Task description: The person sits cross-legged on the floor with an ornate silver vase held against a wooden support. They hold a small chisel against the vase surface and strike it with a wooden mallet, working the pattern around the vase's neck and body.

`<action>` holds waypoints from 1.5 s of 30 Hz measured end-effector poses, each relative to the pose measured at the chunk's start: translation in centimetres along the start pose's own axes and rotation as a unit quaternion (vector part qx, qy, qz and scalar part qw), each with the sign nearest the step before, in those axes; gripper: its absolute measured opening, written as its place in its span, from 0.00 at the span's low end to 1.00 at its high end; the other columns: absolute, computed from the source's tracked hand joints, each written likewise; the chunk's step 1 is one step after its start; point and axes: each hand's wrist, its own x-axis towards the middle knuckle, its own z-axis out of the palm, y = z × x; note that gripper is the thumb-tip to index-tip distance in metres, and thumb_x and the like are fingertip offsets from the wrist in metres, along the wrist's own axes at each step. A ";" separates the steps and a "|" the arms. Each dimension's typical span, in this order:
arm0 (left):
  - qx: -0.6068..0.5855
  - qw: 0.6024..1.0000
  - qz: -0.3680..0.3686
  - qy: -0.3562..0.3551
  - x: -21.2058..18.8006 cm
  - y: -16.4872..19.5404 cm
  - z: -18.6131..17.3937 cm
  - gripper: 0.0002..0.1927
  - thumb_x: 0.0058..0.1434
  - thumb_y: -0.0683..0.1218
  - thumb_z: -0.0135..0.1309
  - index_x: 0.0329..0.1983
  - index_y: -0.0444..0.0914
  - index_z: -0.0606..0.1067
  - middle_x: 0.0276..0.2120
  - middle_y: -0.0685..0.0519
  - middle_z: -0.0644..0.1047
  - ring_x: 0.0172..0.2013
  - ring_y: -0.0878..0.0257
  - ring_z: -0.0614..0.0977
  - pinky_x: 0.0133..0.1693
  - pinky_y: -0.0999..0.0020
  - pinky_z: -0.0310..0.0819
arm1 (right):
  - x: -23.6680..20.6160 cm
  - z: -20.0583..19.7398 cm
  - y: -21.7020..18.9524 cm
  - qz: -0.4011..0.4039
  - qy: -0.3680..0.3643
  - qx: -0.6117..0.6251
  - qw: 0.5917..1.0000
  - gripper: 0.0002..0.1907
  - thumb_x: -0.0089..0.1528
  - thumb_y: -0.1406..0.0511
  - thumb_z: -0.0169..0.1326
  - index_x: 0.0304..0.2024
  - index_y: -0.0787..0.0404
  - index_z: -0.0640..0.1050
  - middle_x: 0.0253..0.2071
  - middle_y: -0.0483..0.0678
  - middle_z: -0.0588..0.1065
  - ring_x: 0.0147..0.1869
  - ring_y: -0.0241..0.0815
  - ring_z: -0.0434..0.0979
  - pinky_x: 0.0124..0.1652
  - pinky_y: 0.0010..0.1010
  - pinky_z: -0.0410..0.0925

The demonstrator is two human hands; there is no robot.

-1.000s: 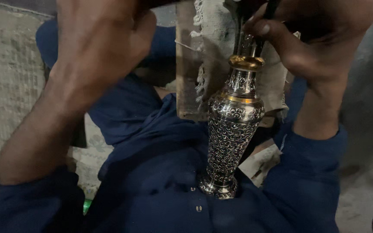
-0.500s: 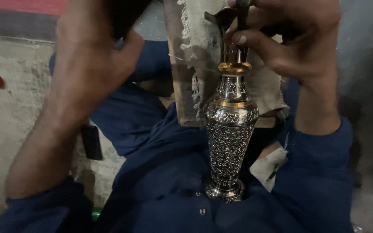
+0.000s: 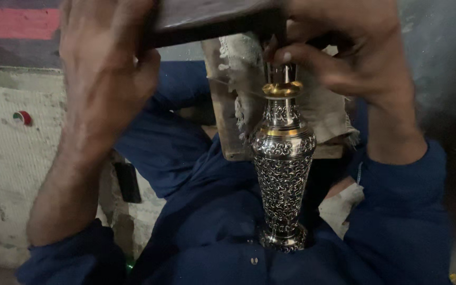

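An ornate silver vase [image 3: 283,163] with gold bands stands upright, its foot resting on my blue clothing [image 3: 212,232]. My right hand [image 3: 349,58] pinches a thin metal rod [image 3: 283,73] that goes into the vase's mouth. My left hand [image 3: 106,68] grips one end of a dark wooden block [image 3: 212,18], held flat just above the rod. Behind the vase leans a wooden board [image 3: 225,126] draped with a frayed pale cloth [image 3: 241,68].
A rough whitish surface [image 3: 6,158] fills the left side, with a small red and green round thing [image 3: 22,117] on it. A dark flat object [image 3: 127,182] lies beside my leg. A grey wall [image 3: 444,63] is at the right.
The dark wooden block has come into view across the top, above the vase's mouth. Both hands and the vase now sit closer and larger in the view.
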 end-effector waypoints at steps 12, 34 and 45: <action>0.031 0.999 -0.003 -0.043 -0.8 -0.1 0.5 0.42 0.57 0.31 0.62 0.74 0.42 0.61 0.42 0.43 0.72 0.44 0.48 0.77 0.45 0.51 0.75 | 1.1 0.5 -1.7 0.065 0.032 -0.018 0.997 0.22 0.71 0.80 0.60 0.65 0.66 0.71 0.49 0.56 0.79 0.54 0.47 0.86 0.54 0.31 0.83; -0.122 0.989 -0.078 -0.005 -3.0 0.0 0.0 0.37 0.67 0.33 0.55 0.74 0.46 0.55 0.50 0.44 0.77 0.50 0.51 0.85 0.52 0.60 0.80 | -0.9 1.2 -0.7 0.053 0.090 0.024 0.994 0.20 0.73 0.80 0.57 0.64 0.63 0.69 0.49 0.55 0.80 0.54 0.47 0.86 0.54 0.31 0.82; -0.150 0.979 -0.054 -0.125 -0.1 0.7 -1.8 0.37 0.66 0.33 0.55 0.73 0.44 0.54 0.50 0.38 0.78 0.49 0.46 0.86 0.47 0.56 0.79 | -3.9 2.6 3.6 -0.026 0.128 0.111 0.985 0.27 0.75 0.80 0.57 0.72 0.64 0.62 0.58 0.61 0.76 0.56 0.56 0.86 0.59 0.40 0.83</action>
